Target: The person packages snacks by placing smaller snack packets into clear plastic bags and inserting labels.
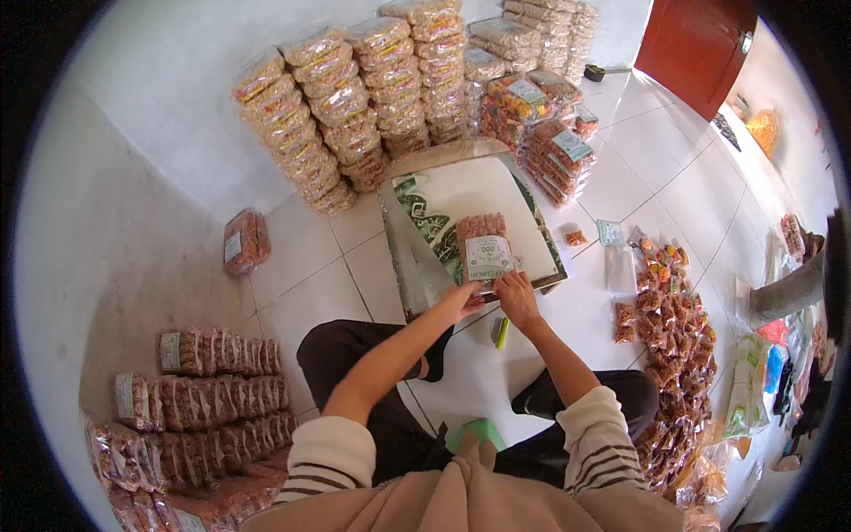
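Note:
A clear plastic bag of brown snacks [484,232] lies on a low table [417,253] in front of me. Its pale printed label [487,254] faces up, with the lettering upside down to me. My left hand [464,300] pinches the near edge of the bag at its left corner. Close beside it, my right hand [517,295] has its fingers closed on the same edge towards the right. On the floor just below the hands is a small yellow-green item [503,333], too small to name for sure.
Tall stacks of packed snacks [341,106] stand along the wall behind the table. Filled bags [204,395] are piled at my left, and one pack [246,241] lies apart. Many small snack packets [669,328] cover the floor at right, near clear plastic sleeves [622,270].

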Tool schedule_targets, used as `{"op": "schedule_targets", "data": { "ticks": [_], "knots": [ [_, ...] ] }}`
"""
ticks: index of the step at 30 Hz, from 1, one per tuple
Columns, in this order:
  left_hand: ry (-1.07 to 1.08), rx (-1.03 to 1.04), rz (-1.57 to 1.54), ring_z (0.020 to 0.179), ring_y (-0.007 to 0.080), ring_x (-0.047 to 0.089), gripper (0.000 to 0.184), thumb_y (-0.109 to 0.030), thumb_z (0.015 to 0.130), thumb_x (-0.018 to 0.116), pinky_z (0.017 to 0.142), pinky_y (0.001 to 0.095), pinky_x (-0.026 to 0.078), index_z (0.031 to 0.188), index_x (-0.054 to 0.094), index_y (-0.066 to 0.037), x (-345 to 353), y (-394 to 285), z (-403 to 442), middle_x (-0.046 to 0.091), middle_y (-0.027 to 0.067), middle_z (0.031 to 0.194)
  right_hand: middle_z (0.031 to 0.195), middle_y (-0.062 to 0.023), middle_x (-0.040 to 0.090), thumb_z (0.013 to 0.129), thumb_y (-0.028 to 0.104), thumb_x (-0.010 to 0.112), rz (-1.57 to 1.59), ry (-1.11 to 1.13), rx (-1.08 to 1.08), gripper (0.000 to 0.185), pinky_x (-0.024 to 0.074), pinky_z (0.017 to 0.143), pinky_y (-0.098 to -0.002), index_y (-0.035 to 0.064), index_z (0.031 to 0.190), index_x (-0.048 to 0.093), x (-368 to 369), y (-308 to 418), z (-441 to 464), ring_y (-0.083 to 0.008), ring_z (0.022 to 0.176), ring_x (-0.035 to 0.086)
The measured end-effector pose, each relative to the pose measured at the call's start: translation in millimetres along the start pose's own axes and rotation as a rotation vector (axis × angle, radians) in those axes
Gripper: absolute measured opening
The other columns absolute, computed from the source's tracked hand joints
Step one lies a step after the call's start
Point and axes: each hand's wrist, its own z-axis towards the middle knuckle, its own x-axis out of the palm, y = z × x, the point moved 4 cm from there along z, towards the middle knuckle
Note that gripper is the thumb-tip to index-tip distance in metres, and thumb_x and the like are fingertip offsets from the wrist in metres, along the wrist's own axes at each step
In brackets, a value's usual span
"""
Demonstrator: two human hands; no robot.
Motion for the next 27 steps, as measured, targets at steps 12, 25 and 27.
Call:
{"op": "schedule_targets", "data": {
  "ticks": [12, 25, 27],
  "knots": [
    [-0.007, -0.034, -0.264, 0.069, 0.0186, 0.061, 0.015, -0.005, 0.074, 0.061, 0.064, 0.0273, 0.055, 0.085, 0.054, 0.002, 5, 33, 57, 0.06, 0.0098, 0.078, 0.069, -0.0063, 0.044, 0.065, 0.01, 0.051, 0.021, -0.063, -0.095, 0.006, 0.0391, 0.071, -0.0342, 0.0073, 0.069, 0.047, 16, -24, -16, -0.0223, 0.074, 0.049],
    [-0.149, 0.095, -0.1, 0.067, 0.0158, 0.058, 0.013, -0.004, 0.073, 0.061, 0.065, 0.0277, 0.054, 0.083, 0.055, -0.001, 9, 8, 43, 0.059, 0.0082, 0.077, 0.094, -0.0168, 0.046, 0.071, 0.026, 0.066, 0.251, -0.005, 1.214, 0.047, 0.0389, 0.079, -0.0364, -0.0013, 0.103, 0.045, 130, -50, -160, -0.031, 0.091, 0.045],
    [-0.146, 0.084, -0.089, 0.067, 0.0158, 0.058, 0.013, -0.005, 0.073, 0.061, 0.065, 0.0274, 0.053, 0.084, 0.055, -0.001, 7, 8, 43, 0.059, 0.008, 0.077, 0.092, -0.0169, 0.047, 0.07, 0.034, 0.066, 0.084, 0.054, 1.166, 0.051, 0.0396, 0.075, -0.0391, -0.0025, 0.099, 0.045, 144, -41, -152, -0.0326, 0.09, 0.045]
  ]
}}
